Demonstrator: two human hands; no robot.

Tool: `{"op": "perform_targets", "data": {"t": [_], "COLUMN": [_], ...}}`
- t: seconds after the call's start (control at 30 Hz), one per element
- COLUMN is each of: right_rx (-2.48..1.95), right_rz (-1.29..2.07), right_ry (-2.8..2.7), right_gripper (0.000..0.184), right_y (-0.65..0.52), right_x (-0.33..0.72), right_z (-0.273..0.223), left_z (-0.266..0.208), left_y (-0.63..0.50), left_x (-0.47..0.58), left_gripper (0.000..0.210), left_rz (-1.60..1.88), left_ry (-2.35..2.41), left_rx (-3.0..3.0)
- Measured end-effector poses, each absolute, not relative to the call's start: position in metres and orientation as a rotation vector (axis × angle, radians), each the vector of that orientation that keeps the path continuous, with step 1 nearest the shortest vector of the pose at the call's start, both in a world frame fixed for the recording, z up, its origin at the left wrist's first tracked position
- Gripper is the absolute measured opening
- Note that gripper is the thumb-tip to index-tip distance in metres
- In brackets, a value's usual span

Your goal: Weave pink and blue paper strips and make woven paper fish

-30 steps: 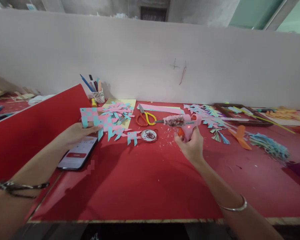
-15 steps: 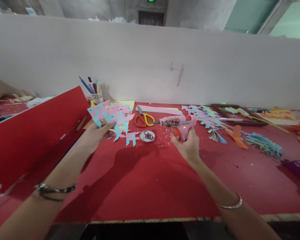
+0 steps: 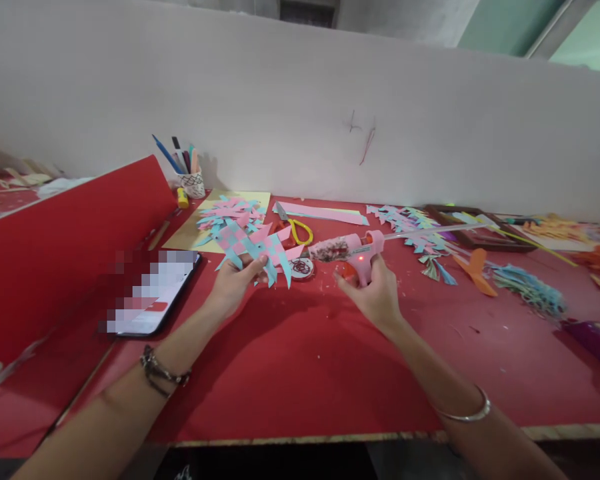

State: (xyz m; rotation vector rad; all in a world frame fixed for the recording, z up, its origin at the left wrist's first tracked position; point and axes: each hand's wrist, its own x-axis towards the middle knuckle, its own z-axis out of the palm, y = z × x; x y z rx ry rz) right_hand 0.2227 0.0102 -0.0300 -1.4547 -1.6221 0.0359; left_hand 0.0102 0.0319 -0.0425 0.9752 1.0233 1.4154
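My left hand [image 3: 233, 288] pinches pink and blue woven paper fish [image 3: 276, 253] between thumb and fingers, above the red table. Two dark eye dots show on the weave, so pieces seem to overlap; the fingers hide part of them. In my right hand [image 3: 380, 297] is a pink hot glue gun [image 3: 363, 257], its handle wrapped by the fingers near the orange trigger. A small red light glows on its side, and a clear glue stick [image 3: 430, 231] sticks out of its back. The nozzle points left, right beside the fish's edge; whether they touch I cannot tell.
Behind the fish lie a paper pile [image 3: 235, 212], scissors [image 3: 300, 232] and a round dish [image 3: 303, 269]. A phone [image 3: 155, 293] lies left by a red board [image 3: 70, 247]. A pen cup [image 3: 193, 183] stands farther back. Paper garlands [image 3: 405, 223] and a tray [image 3: 510, 243] are right.
My left hand has moved right with the paper fish, bringing them close to the glue gun's nozzle. The phone is now uncovered. The view has tilted down slightly.
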Motion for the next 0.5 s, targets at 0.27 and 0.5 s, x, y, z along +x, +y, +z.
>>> {"op": "perform_targets", "data": {"t": [0.27, 0.5], "right_rx": [-1.48, -1.528], "right_rz": [0.041, 0.025], "right_ry": [-1.611, -1.619], "right_gripper": [0.037, 0.027], "right_y": [0.0064, 0.0061], "right_x": [0.2201, 0.2214], "right_z": [-0.0273, -0.0274], "left_z": [-0.0361, -0.0337], "left_y": [0.0292, 0.0254], "left_x": [0.0144, 0.0143], "left_gripper": [0.034, 0.031], "left_rz": [1.47, 1.48], "left_ry": [1.006, 1.01], "left_rx": [0.834, 0.816]}}
